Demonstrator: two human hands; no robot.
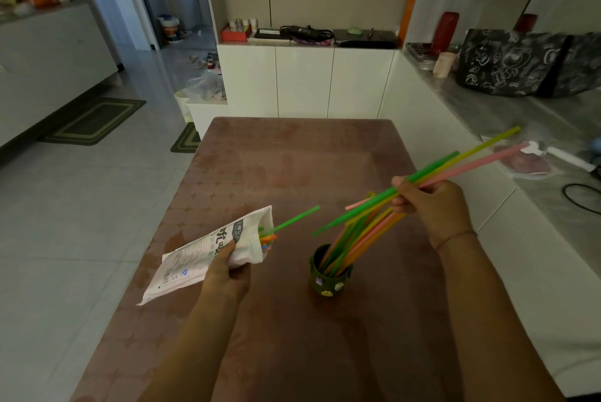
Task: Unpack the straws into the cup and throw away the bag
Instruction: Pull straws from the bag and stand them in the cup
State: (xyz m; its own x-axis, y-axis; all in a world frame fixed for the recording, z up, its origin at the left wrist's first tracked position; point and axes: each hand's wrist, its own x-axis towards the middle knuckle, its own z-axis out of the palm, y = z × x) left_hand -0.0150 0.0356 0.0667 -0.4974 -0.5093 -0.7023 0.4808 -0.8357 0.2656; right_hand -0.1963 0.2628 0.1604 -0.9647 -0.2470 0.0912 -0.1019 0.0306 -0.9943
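Brown surface (292,157) bears the cup (330,281), part filled, so the right hand (429,206), pinching a few straws (435,165) above it, should steer their lower ends inside the rim before loosening, while the left hand (227,271) grips the bag (208,252) holding the rest.

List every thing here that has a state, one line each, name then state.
bag: mouth open, tilted, some straws inside, one green straw poking out
cup: upright on the table, holding leaning straws
held straws: slanted, clear of the table
left hand: grips the bag
right hand: pinches the held straws
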